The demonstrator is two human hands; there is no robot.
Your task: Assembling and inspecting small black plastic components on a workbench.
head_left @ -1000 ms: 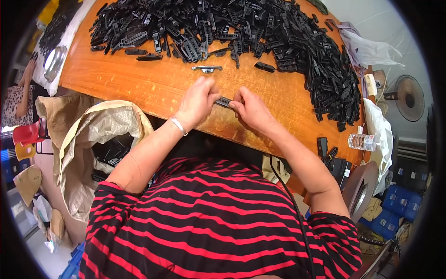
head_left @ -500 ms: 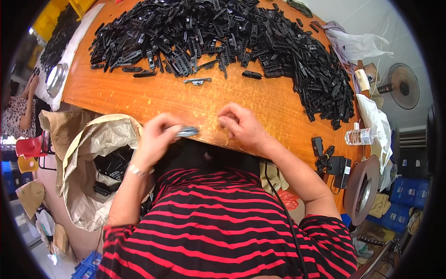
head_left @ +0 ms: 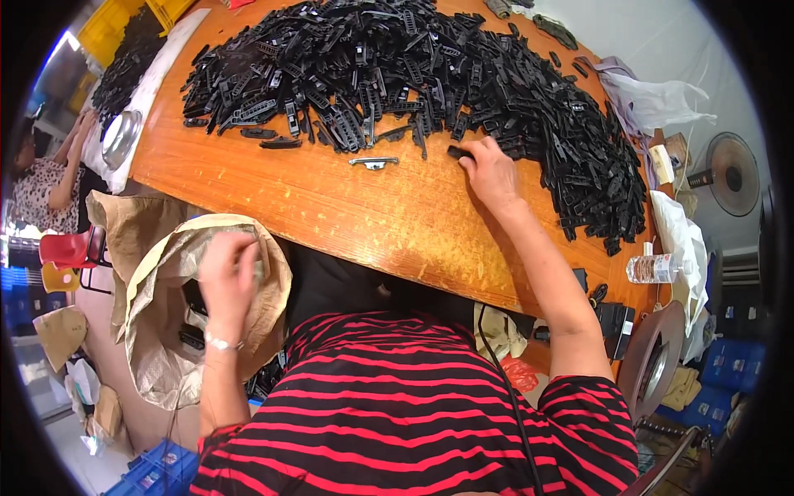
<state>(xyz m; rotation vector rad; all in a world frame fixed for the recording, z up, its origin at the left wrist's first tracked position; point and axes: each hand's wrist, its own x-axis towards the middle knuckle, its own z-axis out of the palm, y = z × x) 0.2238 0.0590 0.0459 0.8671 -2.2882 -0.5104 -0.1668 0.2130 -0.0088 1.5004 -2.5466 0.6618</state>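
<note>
So the right hand is just above and right of the middle of the frame, thumb and fingertips pinching one end of a small black part. That part sits right at the lower edge of the big black pile, which sprawls across the top of the table and curves down toward the right side of the frame.

The left hand is over in the left half of the frame, above the mouth of a tan sack. Fingers look curled with the thumb a bit apart, but it's blurry, so I honestly can't tell if it's gripping anything. There's a pale bracelet on that wrist, and more dark parts show inside the sack.

One shiny metal piece lies by itself near the middle of the table, just below the pile and well apart from both hands.

Around the edges: clear bottle lying on its side at the right, fan upper right, round metal dish upper left, red chair on the left, and another person in a spotted top at the far left.
</note>
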